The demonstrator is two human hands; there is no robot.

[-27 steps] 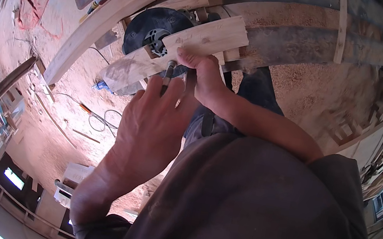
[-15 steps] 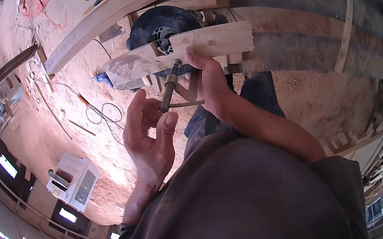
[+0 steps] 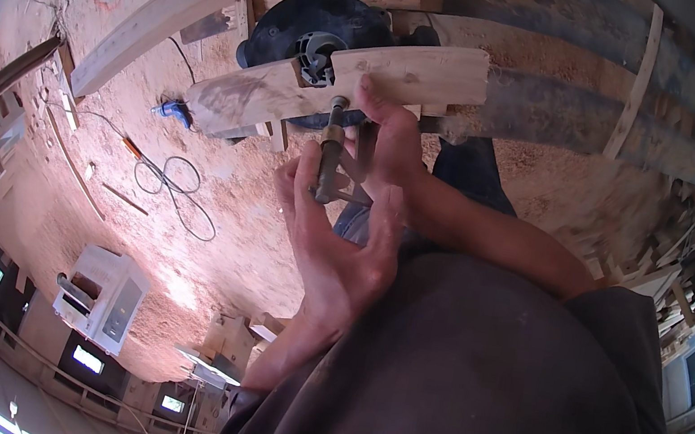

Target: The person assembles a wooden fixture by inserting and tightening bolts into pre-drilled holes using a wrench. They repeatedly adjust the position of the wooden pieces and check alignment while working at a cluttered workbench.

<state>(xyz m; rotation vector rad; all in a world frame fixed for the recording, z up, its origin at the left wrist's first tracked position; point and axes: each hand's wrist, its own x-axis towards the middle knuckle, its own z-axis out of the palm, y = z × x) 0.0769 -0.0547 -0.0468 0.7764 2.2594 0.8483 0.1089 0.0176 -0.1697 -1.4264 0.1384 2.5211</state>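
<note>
A light wooden board [image 3: 443,73] lies crosswise ahead of me, with a notch near its middle. A metal C-clamp [image 3: 333,147] stands against its near edge, its round screw pad close to the wood. My right hand [image 3: 396,138] grips the clamp's frame, the thumb resting on the board and the other fingers partly hidden behind. My left hand [image 3: 337,256] is cupped around the screw's lower end, fingers on its left side and thumb near the crossbar. Behind the board sits a round black disc-shaped part [image 3: 282,25] with a grey hub [image 3: 318,56].
A long curved timber [image 3: 169,21] runs beyond the board. A looped cable [image 3: 171,184] and a blue plug-like object [image 3: 173,110] lie on the sawdust-covered floor at left. Further back stands a white box-shaped machine [image 3: 100,296]. Wood scraps [image 3: 677,260] are piled at right.
My left hand has moved right and swung around the screw end, its thumb now on the crossbar's right side. My right hand keeps its hold. The whole view has shifted slightly.
</note>
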